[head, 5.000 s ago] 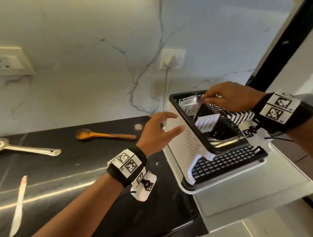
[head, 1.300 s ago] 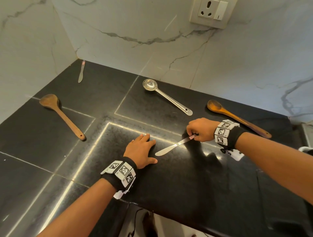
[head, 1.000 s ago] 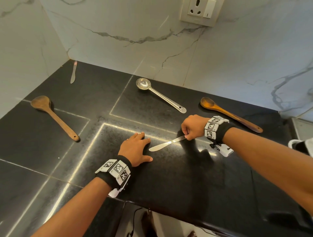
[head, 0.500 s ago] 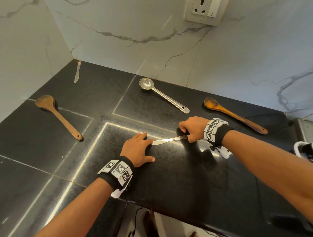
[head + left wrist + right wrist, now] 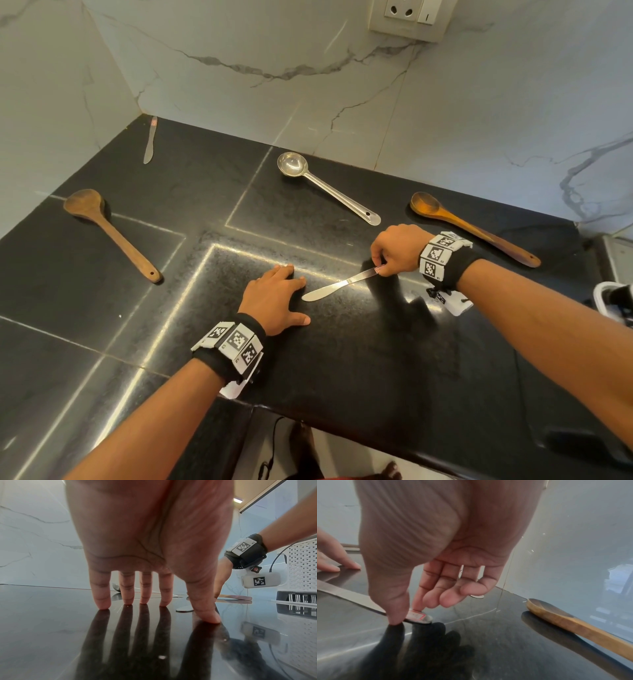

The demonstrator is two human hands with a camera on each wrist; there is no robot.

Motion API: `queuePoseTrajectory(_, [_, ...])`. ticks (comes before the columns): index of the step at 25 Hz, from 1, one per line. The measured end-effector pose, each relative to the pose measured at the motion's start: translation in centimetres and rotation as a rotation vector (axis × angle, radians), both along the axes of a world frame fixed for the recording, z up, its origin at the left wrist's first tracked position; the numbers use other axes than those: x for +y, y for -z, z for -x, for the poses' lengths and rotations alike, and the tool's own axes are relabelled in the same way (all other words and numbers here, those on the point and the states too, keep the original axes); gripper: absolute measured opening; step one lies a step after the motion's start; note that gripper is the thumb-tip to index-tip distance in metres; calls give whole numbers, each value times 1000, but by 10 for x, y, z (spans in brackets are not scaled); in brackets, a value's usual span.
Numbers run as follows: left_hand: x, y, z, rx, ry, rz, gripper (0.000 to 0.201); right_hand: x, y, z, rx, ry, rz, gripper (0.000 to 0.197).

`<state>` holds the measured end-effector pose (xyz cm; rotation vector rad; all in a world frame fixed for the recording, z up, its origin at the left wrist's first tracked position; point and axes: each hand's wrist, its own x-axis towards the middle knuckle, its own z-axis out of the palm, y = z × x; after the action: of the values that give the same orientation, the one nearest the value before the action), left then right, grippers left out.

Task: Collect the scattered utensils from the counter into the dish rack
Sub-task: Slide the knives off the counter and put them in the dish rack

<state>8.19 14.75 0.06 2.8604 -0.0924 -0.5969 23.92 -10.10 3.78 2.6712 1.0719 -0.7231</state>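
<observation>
A steel butter knife (image 5: 334,287) lies on the black counter (image 5: 342,359). My right hand (image 5: 382,270) pinches its labelled handle end (image 5: 418,616) between thumb and forefinger, low at the counter surface. My left hand (image 5: 274,299) rests flat, fingers straight, with the blade tip (image 5: 184,610) beside its forefinger. Loose on the counter are a steel ladle (image 5: 325,188), a wooden spoon (image 5: 472,229) at the right, another wooden spoon (image 5: 109,233) at the left and a second knife (image 5: 149,140) in the far corner. The dish rack (image 5: 302,568) stands to the right.
Marble walls close the counter at the back and left, with a socket (image 5: 409,15) high on the back wall. The counter's front edge (image 5: 342,423) runs just behind my left wrist. A cable (image 5: 276,559) hangs by the rack.
Five seconds ago both hands were at the dish rack; now they are at the counter. In the last second the right hand kept its pinch and the knife's blade swung against my left fingers.
</observation>
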Motion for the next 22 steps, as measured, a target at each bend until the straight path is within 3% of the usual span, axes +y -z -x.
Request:
queuePoseTrajectory(10, [-3,-5,1,-2,-22,12,84,11,5,2,32,-51,78,17])
queuePoseTrajectory(22, [-3,-4,-2,-7,-33,16,84,3,14,17,-42,-159,-99,18])
